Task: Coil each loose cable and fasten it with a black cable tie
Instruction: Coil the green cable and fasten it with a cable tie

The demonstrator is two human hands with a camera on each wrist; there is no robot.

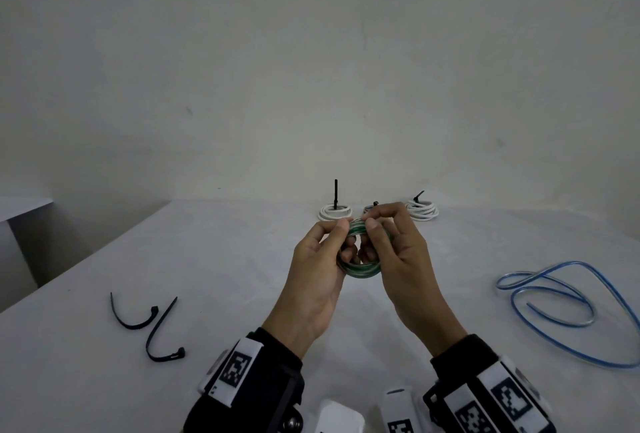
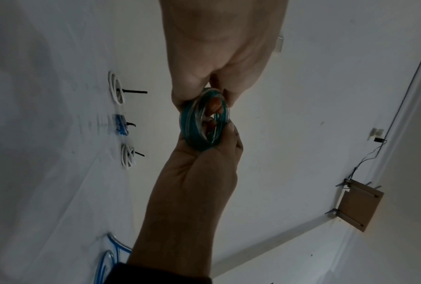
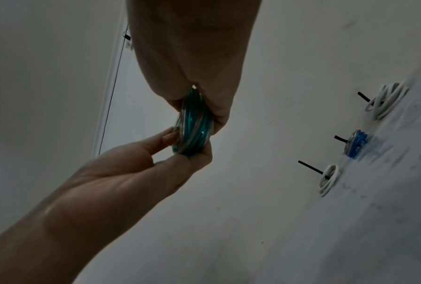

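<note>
Green-and-clear coil [image 1: 360,268], blue loose cable [image 1: 561,297], white coils [image 1: 334,213], black ties [image 1: 152,325], white table [image 1: 207,259]

Loose ties [image 1: 147,325] left, uncoiled cable [image 1: 568,304] right

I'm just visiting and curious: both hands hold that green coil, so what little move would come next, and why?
Probably the left hand lets go and reaches for one of the two loose black cable ties on the table at its side, while the right hand keeps pinching the green cable coil. The coil looks fully wound but carries no tie, unlike the three tied coils behind.
</note>
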